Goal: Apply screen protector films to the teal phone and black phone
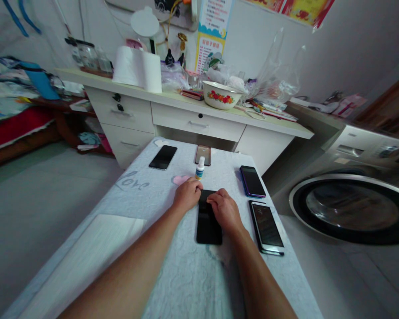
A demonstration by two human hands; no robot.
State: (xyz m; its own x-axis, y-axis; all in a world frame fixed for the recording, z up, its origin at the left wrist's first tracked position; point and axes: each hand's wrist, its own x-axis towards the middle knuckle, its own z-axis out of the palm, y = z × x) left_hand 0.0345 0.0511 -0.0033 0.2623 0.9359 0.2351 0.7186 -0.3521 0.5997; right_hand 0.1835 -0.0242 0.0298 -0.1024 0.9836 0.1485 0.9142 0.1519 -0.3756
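Note:
A black smartphone [209, 228] lies screen up on the cloth-covered table between my hands. My left hand [187, 195] has its fingers curled closed at the phone's upper left corner, holding it there. Over the screen, my right hand [225, 209] is closed with the fingertips pressed together on the glass; whatever they may hold is hidden. Just beyond my left hand stands a small white spray bottle [200, 167] with a coloured label. Behind the bottle lies a phone case [205, 153] with a brownish rim.
Another black phone [163, 157] lies at the far left. On the right are a purple-edged phone [252, 181] and a white-framed phone [268, 226] on a dark one. A white sheet-like thing [86, 261] lies at left. A desk [186, 106] and washing machine [339, 164] border the table.

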